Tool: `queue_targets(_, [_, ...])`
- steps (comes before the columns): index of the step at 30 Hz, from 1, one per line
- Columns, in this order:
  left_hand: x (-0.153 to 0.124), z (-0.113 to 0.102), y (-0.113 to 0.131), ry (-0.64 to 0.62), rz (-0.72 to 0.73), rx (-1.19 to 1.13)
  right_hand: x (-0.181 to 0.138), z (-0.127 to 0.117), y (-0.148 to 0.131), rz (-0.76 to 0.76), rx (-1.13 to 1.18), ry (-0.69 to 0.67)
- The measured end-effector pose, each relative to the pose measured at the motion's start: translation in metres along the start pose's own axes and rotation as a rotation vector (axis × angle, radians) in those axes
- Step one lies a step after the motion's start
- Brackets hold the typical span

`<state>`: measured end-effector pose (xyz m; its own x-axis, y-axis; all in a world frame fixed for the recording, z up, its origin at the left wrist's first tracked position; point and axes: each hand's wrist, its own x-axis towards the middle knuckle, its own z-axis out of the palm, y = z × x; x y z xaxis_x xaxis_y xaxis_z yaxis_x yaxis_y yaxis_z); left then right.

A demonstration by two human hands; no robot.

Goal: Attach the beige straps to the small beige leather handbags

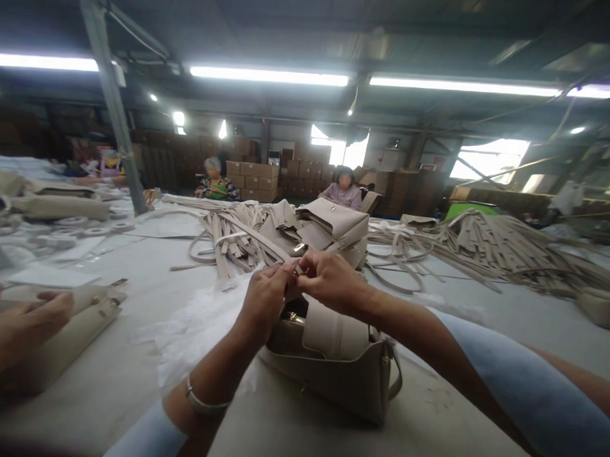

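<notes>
A beige handbag stands on the table in front of me, its top open and a gold zipper showing inside. Above its far left edge, my left hand and my right hand meet with fingers pinched together. Something small sits between the fingertips, too hidden to name; it may be part of the bag's strap or hardware. A flap of the bag hangs below my right hand. Behind my hands lie more beige bags in a pile.
Beige straps are heaped behind the bags, with another large heap at right. White tissue lies left of my bag. A co-worker's hands hold another beige bag at left. Several people sit across the table.
</notes>
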<state>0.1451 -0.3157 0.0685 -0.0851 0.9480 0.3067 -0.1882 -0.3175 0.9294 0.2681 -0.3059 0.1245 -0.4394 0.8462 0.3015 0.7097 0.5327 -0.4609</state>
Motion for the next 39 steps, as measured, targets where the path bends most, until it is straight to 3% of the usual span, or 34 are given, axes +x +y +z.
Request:
queue_targets(2, [0.009, -0.01, 0.008, -0.058, 0.002, 0.186, 0.003, -0.002, 0.002, 0.048, 0.061, -0.049])
queue_targets(5, [0.019, -0.018, 0.02, -0.089, 0.029, 0.289, 0.006, -0.005, 0.001, 0.12, 0.259, -0.161])
queue_targets(12, [0.037, -0.024, 0.034, 0.05, 0.141, 0.332, 0.015, -0.017, -0.013, 0.224, 0.375, -0.273])
queue_targets(18, [0.051, -0.034, 0.032, 0.163, 0.159, 0.102, 0.009, -0.029, -0.005, 0.306, 0.399, -0.377])
queue_targets(26, [0.042, -0.036, -0.006, 0.279, 0.144, -0.351, 0.002, -0.024, 0.01, 0.196, 0.402, -0.257])
queue_targets(28, [0.038, -0.031, -0.014, 0.216, 0.127, -0.41, 0.001, -0.022, 0.013, 0.188, 0.401, -0.252])
queue_targets(34, [0.027, -0.01, -0.033, -0.266, -0.053, -0.356, 0.002, -0.026, 0.013, 0.14, 0.365, -0.281])
queue_targets(36, [0.026, -0.004, -0.037, -0.309, -0.066, -0.335, 0.002, -0.036, 0.012, 0.113, 0.301, -0.298])
queue_targets(39, [0.024, 0.0, -0.04, -0.241, -0.042, -0.342, 0.001, -0.059, 0.01, 0.058, 0.123, -0.412])
